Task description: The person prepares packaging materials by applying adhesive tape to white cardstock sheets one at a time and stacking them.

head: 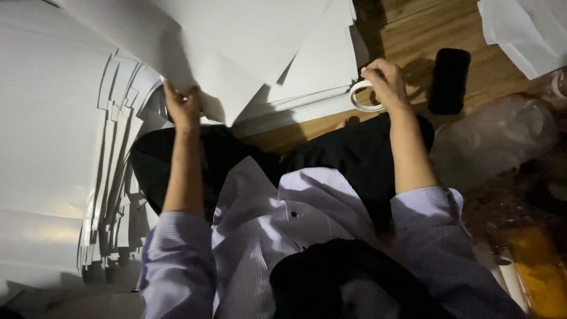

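A: Which things do the two hands hold, and where do they lie?

B: The left hand point(183, 109), at about 10 o'clock from the lap, pinches the lower edge of a large white die-cut card sheet point(195, 41), thumb under and fingers over. The right hand point(384, 82), at 1 o'clock, closes thumb and fingers on a roll of clear tape point(363, 97) at the near edge of the stacked white sheets point(319, 77).

A: Why are they held this way?

B: Judged from the pose, an edge grip lets the wide sheet be lifted and steered without creasing; the roll sits beside the stack, within reach of its edge.

A: And the arm poses?

B: Both forearms extend forward from rolled striped sleeves point(177, 260), the left nearly straight, the right angled outward, wrist bent over the roll.

A: What surrounds them?

B: A fanned pile of die-cut blanks point(112, 177) at 9 o'clock, the wooden floor point(413, 35) at 12 to 1, and a black oblong object point(449, 80) at 2 o'clock.
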